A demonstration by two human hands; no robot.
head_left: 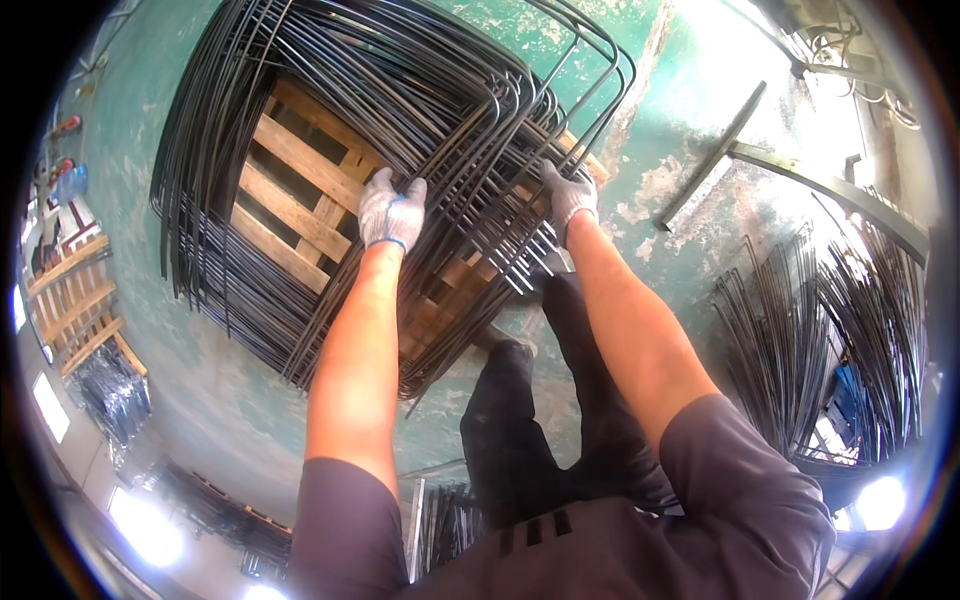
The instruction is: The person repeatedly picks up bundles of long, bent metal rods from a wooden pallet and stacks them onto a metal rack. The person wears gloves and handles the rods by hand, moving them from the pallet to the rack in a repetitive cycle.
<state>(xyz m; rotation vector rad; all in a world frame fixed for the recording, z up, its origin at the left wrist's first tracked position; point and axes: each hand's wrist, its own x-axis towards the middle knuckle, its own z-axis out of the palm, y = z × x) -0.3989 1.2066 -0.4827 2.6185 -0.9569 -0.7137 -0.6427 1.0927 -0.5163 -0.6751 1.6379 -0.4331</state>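
A thick stack of dark bent metal rods (215, 130), shaped into big rounded frames, lies around a wooden pallet (300, 190). On its near right part sits a bundle of narrower U-shaped rods (470, 165), their cut ends pointing toward my legs. My left hand (392, 212), in a light knitted glove, is closed at the left side of this bundle. Its fingertips are partly hidden among the rods. My right hand (570, 195), gloved too, grips the bundle's right side with the thumb on top and the other fingers out of sight.
Several loose U-shaped rods (605, 70) stick out beyond the stack at the far right. A metal stand (820, 180) with a crossbar is on the green worn floor (640, 190). Upright bundles of thin rods (780, 340) stand at right. Another pallet (75, 300) lies far left.
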